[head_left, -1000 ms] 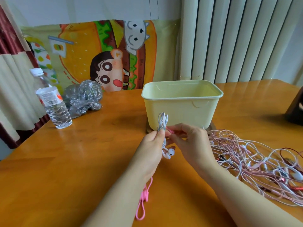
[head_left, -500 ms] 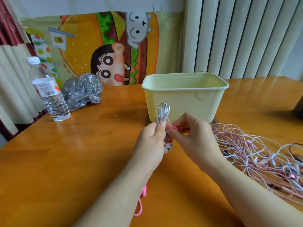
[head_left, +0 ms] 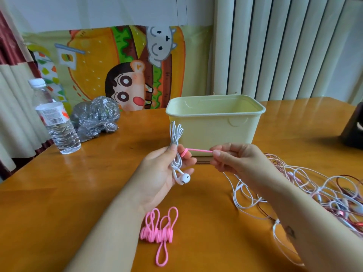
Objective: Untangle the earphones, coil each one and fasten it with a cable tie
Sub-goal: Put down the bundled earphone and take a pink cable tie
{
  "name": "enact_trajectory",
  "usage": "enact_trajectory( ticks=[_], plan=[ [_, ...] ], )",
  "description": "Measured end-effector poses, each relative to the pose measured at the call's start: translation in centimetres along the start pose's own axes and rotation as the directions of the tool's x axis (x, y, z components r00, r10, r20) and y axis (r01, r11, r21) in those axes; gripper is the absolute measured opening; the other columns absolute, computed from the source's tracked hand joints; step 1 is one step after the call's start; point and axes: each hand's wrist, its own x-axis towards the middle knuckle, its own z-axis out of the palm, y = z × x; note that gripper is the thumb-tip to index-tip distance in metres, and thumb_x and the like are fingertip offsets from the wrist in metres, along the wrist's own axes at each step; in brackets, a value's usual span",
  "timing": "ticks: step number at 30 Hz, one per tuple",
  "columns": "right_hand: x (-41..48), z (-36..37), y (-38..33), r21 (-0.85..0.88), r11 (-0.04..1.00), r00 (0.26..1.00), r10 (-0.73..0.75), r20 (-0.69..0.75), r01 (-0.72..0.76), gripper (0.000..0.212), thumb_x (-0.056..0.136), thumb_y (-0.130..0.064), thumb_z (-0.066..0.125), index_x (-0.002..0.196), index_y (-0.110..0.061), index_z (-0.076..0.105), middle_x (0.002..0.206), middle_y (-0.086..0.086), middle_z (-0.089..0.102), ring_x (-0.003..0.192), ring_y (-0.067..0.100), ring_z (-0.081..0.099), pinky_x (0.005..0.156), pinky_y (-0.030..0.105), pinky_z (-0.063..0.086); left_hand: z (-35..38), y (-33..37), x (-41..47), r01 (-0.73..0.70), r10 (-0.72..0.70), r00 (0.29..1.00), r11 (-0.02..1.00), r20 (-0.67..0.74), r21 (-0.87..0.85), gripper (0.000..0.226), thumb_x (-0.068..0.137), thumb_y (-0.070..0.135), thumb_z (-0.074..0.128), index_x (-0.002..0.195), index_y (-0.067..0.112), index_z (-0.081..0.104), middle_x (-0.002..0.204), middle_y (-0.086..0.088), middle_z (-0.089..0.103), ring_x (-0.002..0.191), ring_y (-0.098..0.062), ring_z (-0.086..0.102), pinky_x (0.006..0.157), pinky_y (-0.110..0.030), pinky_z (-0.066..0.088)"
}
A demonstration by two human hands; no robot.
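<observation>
My left hand (head_left: 161, 173) grips a coiled white earphone (head_left: 175, 146) upright in front of the yellow box; its loops stick up above my thumb and the earbuds hang below. A pink cable tie (head_left: 196, 150) runs from the coil to my right hand (head_left: 235, 160), which pinches its free end and holds it stretched to the right. A tangle of pink, white and red earphones (head_left: 306, 185) lies on the table at the right, partly under my right forearm. Several spare pink cable ties (head_left: 159, 230) lie near the front edge between my arms.
A pale yellow plastic box (head_left: 214, 122) stands open at mid-table. A water bottle (head_left: 57, 122) and a crumpled clear bag (head_left: 96, 118) sit at the far left. A dark object (head_left: 353, 132) is at the right edge. The wooden table (head_left: 59, 193) ends against a cartoon cloth and curtains.
My right hand has drawn away to the right, pulling the pink tie out straight from the coil. The view has tilted down, so the spare ties now show.
</observation>
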Motion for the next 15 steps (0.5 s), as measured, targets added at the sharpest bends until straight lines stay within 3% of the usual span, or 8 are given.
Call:
enact_trajectory(
  ticks=[3, 5, 7, 9, 11, 13, 15],
  plan=[
    [-0.1, -0.1, -0.1, 0.037, 0.997, 0.994, 0.071, 0.080, -0.074, 0.016, 0.078, -0.020, 0.062, 0.085, -0.005, 0.064, 0.065, 0.006, 0.066, 0.063, 0.014, 0.060, 0.064, 0.021, 0.054, -0.4, 0.6, -0.5, 0.070, -0.067, 0.989, 0.997, 0.135, -0.022, 0.019, 0.089, 0.023, 0.045, 0.082, 0.010, 0.057, 0.076, -0.003, 0.064, 0.080, -0.017, 0.069, 0.079, -0.038, 0.056],
    [-0.3, -0.1, -0.4, 0.068, 0.988, 0.979, 0.124, 0.163, -0.136, 0.011, 0.088, -0.013, 0.054, 0.082, -0.007, 0.059, 0.070, 0.007, 0.067, 0.065, 0.015, 0.061, 0.065, 0.023, 0.055, -0.8, 0.6, -0.7, 0.076, -0.085, 0.988, 0.995, 0.129, 0.071, 0.019, 0.090, 0.024, 0.044, 0.083, 0.011, 0.057, 0.081, -0.001, 0.068, 0.087, -0.019, 0.070, 0.086, -0.041, 0.052],
    [-0.5, 0.1, -0.9, 0.138, 0.980, 0.976, 0.120, 0.180, -0.145, 0.015, 0.093, -0.010, 0.048, 0.082, -0.007, 0.057, 0.073, 0.009, 0.066, 0.064, 0.016, 0.061, 0.065, 0.025, 0.054, -1.2, 0.5, -0.6, 0.050, -0.068, 0.996, 0.963, 0.059, 0.264, 0.024, 0.098, 0.024, 0.039, 0.086, 0.014, 0.058, 0.097, 0.000, 0.073, 0.098, -0.016, 0.068, 0.091, -0.039, 0.050],
    [-0.6, 0.3, -1.3, 0.191, 0.979, 0.990, 0.043, 0.136, -0.069, 0.013, 0.093, -0.009, 0.049, 0.084, -0.004, 0.056, 0.074, 0.012, 0.063, 0.062, 0.018, 0.057, 0.064, 0.028, 0.053, -1.5, 0.2, -0.2, -0.010, 0.035, 0.999, 0.814, -0.032, 0.581, 0.029, 0.102, 0.026, 0.034, 0.091, 0.024, 0.060, 0.107, 0.002, 0.070, 0.102, -0.011, 0.065, 0.094, -0.036, 0.049],
    [-0.7, 0.5, -1.5, 0.164, 0.986, 0.998, -0.028, 0.059, 0.018, 0.010, 0.092, -0.008, 0.052, 0.086, -0.001, 0.058, 0.074, 0.012, 0.063, 0.061, 0.018, 0.055, 0.064, 0.029, 0.052, -1.1, -0.1, -0.3, -0.086, 0.189, 0.981, 0.626, -0.043, 0.775, 0.032, 0.103, 0.025, 0.032, 0.088, 0.027, 0.060, 0.090, 0.008, 0.069, 0.090, -0.006, 0.065, 0.083, -0.027, 0.052],
    [-0.6, 0.6, -1.3, 0.085, 0.995, 0.997, -0.057, -0.052, 0.061, 0.010, 0.091, -0.009, 0.056, 0.087, -0.002, 0.062, 0.074, 0.009, 0.069, 0.061, 0.015, 0.057, 0.066, 0.026, 0.053, -0.2, -0.3, -0.5, -0.123, 0.219, 0.976, 0.612, -0.018, 0.781, 0.032, 0.102, 0.022, 0.033, 0.082, 0.024, 0.058, 0.062, 0.011, 0.060, 0.066, -0.005, 0.061, 0.060, -0.019, 0.048],
    [-0.5, 0.8, -1.2, -0.020, 0.995, 0.982, -0.099, -0.163, 0.097, 0.009, 0.090, -0.011, 0.060, 0.086, -0.005, 0.065, 0.075, 0.006, 0.072, 0.063, 0.014, 0.059, 0.070, 0.028, 0.056, 0.8, -0.8, -1.0, -0.103, 0.107, 0.993, 0.651, 0.044, 0.752, 0.031, 0.102, 0.023, 0.034, 0.082, 0.025, 0.058, 0.051, 0.011, 0.049, 0.056, -0.009, 0.053, 0.054, -0.022, 0.042]
  ],
)
